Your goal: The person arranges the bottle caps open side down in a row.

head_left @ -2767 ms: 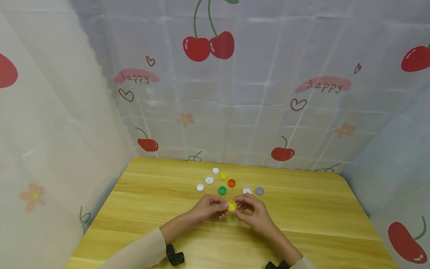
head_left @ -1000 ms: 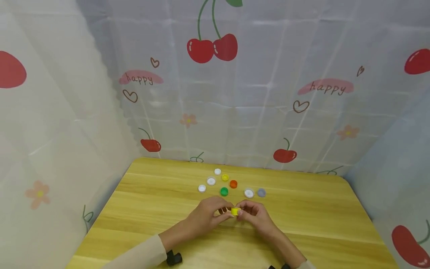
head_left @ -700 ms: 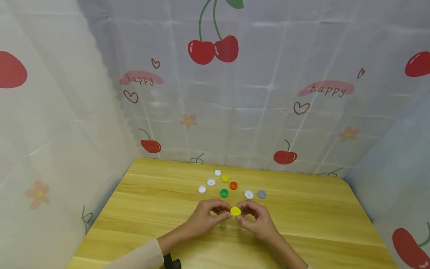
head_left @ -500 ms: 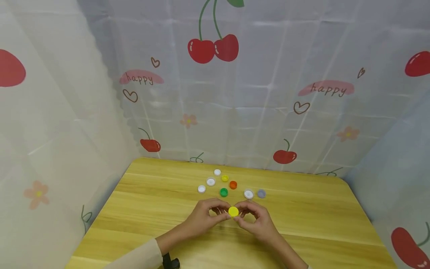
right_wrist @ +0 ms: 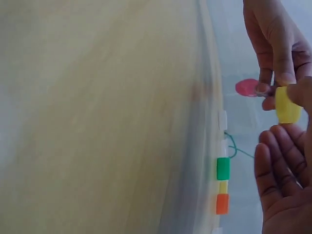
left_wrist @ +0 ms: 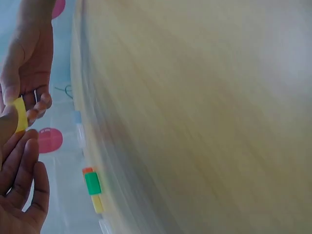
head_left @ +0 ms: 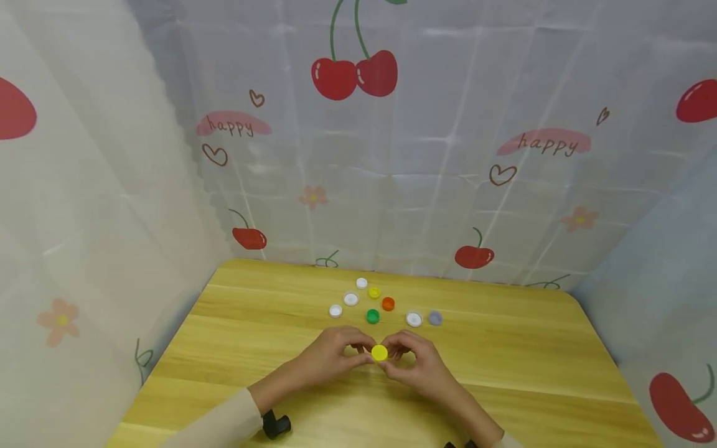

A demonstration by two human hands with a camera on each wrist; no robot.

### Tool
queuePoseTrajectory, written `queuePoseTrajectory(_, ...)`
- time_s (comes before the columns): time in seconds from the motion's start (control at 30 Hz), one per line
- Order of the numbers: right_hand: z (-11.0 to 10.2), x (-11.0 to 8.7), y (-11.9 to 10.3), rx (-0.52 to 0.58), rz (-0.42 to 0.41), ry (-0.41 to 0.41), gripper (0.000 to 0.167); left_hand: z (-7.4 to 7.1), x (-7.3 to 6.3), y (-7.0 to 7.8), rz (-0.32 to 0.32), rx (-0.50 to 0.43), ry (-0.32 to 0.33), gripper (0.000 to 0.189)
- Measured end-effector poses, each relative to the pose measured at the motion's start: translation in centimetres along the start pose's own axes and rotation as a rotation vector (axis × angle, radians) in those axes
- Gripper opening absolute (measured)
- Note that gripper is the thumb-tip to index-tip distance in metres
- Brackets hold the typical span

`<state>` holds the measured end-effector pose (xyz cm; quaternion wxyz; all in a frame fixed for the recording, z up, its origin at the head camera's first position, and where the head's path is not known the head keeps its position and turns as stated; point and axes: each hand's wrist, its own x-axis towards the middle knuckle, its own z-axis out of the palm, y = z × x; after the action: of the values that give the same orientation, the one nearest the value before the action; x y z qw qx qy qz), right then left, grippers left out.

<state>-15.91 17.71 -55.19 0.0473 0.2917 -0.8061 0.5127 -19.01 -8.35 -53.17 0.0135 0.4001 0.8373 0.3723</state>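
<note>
A yellow bottle cap is held in the air just above the table, its smooth flat top facing the head camera. My left hand pinches it from the left side, thumb toward me. From the other side my right hand grips the same cap between thumb and fingers. Both wrist views show the yellow cap edge-on: in the left wrist view the cap sits between the two thumbs, and in the right wrist view the cap is partly covered by a thumb.
Beyond the hands, several loose caps lie on the wooden table: green, orange, yellow, greyish-purple and several white ones, such as the white cap. A cherry-printed curtain encloses the table's back and sides.
Earlier the cap's hollow inside faced up; it was turned over through an edge-on pose, and its flat top shows now. Both hands and the cap have shifted slightly left over the last second.
</note>
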Motion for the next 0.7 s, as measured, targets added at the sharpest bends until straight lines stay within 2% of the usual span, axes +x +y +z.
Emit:
queuePoseTrajectory(0.17,1.2,1.4,-0.3,-0.120,0.049,-0.102,0.024,-1.1,-0.7,-1.3,0.045,0.246,-0.081,0.023)
queuePoseTrajectory(0.33,2.9,3.3,-0.5,-0.182,0.103,-0.196,0.024,-2.2,-1.7,-2.6,0.061,0.346,-0.114,0.020)
queuePoseTrajectory(0.53,4.9,5.2,-0.3,-0.230,0.150,-0.256,0.023,-3.1,-2.9,-3.7,-0.023,0.421,-0.145,0.018)
queuePoseTrajectory(0.7,6.7,6.9,-0.2,-0.274,0.146,-0.265,0.024,-4.2,-3.7,-4.3,-0.069,0.479,-0.143,0.018)
